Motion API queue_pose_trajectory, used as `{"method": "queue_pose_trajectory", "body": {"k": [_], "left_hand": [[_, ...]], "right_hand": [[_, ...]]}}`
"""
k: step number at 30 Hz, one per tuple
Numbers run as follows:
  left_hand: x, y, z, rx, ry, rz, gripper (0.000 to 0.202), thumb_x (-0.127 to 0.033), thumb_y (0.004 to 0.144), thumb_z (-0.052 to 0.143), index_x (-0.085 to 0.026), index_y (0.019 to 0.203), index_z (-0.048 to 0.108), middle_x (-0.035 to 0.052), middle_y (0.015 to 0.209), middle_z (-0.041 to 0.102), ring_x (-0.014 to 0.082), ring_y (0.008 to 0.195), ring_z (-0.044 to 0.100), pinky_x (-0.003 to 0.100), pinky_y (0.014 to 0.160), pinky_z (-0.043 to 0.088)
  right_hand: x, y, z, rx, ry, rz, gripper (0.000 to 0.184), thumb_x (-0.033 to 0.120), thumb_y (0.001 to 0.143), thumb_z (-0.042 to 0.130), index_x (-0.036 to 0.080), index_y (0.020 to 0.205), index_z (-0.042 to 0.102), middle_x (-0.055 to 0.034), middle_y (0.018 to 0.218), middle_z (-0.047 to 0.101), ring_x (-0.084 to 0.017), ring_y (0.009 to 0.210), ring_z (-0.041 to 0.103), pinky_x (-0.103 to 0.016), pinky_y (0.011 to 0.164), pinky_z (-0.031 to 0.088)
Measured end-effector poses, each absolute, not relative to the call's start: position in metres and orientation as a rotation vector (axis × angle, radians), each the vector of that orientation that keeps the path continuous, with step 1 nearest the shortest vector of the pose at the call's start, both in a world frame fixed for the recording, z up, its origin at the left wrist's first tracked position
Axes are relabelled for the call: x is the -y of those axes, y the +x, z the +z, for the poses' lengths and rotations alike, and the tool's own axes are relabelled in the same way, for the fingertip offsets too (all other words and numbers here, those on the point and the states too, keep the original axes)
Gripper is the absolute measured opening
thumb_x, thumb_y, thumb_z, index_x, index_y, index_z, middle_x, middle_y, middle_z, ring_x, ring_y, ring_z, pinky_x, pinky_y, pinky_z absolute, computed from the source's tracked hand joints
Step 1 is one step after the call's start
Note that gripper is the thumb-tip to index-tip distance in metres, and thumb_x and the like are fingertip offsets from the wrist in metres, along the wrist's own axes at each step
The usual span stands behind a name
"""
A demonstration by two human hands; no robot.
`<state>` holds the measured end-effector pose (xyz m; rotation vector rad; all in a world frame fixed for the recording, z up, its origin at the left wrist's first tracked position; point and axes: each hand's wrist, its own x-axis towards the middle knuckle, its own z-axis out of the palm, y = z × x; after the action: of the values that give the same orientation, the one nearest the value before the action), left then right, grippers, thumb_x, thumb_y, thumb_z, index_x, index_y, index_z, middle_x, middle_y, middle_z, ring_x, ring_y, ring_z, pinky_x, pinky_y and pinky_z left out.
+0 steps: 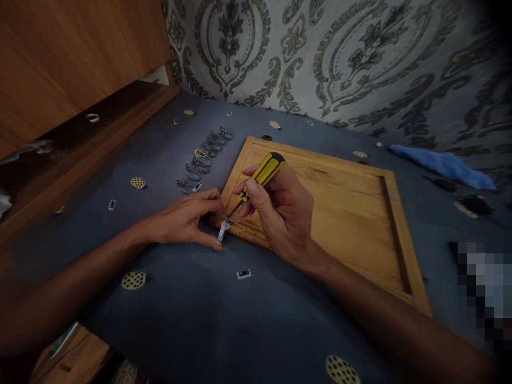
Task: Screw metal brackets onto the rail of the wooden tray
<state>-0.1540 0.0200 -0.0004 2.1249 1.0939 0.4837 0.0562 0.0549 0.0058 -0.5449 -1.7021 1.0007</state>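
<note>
Head view: a small, pale metal fitting (223, 230) sits at the near left corner of a framed wooden panel (348, 213), its lower end projecting past the panel's edge. The panel lies flat on a dark blue counter (192, 320) printed with yellow pineapples and small labels; it is honey-coloured, grained, with a raised border around a sunken middle. Small dark dots run along the near border.

The right hand (280, 208) has its grip closed on a yellow and black screwdriver (264, 173), held tilted, tip down at the fitting. The left hand (196, 218) has thumb and forefinger parted about the fitting; whether they press on it cannot be told.

The screwdriver's tip and any screw beneath it are too small and dim to make out. The right hand covers part of the panel's near border, both forearms are cut off by the frame, and an object at the right margin is pixelated.

Open surface extends in front of the panel to the counter's edge at lower left. Left of the panel, curved metal pieces (194, 172) form a row; a blue cloth (444, 165) lies beyond its right side.
</note>
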Motion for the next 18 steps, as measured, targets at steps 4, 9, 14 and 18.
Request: {"method": "queue_pose_trajectory", "body": {"k": [4, 9, 14, 18], "left_hand": [[-0.02, -0.154, 0.0, -1.1, 2.124, 0.471, 0.047, -0.064, 0.086, 0.076, -0.019, 0.095, 0.064, 0.0039, 0.102, 0.057, 0.0224, 0.096, 0.056, 0.035, 0.084, 0.047], [-0.02, -0.153, -0.002, -1.116, 2.141, 0.501, 0.052, -0.069, 0.083, 0.075, -0.019, 0.095, 0.064, 0.0039, 0.1, 0.058, 0.0215, 0.091, 0.055, 0.033, 0.08, 0.048], [-0.02, -0.153, -0.002, -1.093, 2.155, 0.533, 0.052, -0.069, 0.085, 0.074, -0.018, 0.092, 0.064, 0.0025, 0.095, 0.057, 0.0197, 0.086, 0.055, 0.032, 0.078, 0.047], [-0.02, -0.153, -0.001, -1.12, 2.17, 0.507, 0.051, -0.067, 0.084, 0.077, -0.018, 0.093, 0.065, 0.0029, 0.097, 0.058, 0.0209, 0.088, 0.056, 0.032, 0.079, 0.046]], "right_hand": [[-0.055, 0.055, 0.006, 1.748, -0.539, 0.965, 0.03, 0.055, 0.102, 0.059, 0.026, 0.098, 0.055, 0.0036, 0.08, 0.064, -0.009, 0.052, 0.061, -0.025, 0.047, 0.055], [-0.055, 0.056, 0.01, 1.802, -0.556, 0.911, 0.031, 0.047, 0.099, 0.068, 0.025, 0.087, 0.05, 0.0035, 0.074, 0.057, -0.012, 0.057, 0.058, -0.027, 0.047, 0.052], [-0.058, 0.056, 0.018, 1.844, -0.611, 1.018, 0.036, 0.05, 0.092, 0.075, 0.025, 0.083, 0.05, 0.0041, 0.072, 0.058, -0.012, 0.056, 0.056, -0.027, 0.044, 0.049], [-0.066, 0.051, 0.028, 1.838, -0.601, 1.168, 0.038, 0.048, 0.087, 0.08, 0.024, 0.082, 0.051, 0.0044, 0.072, 0.057, -0.011, 0.055, 0.054, -0.024, 0.04, 0.046]]}}
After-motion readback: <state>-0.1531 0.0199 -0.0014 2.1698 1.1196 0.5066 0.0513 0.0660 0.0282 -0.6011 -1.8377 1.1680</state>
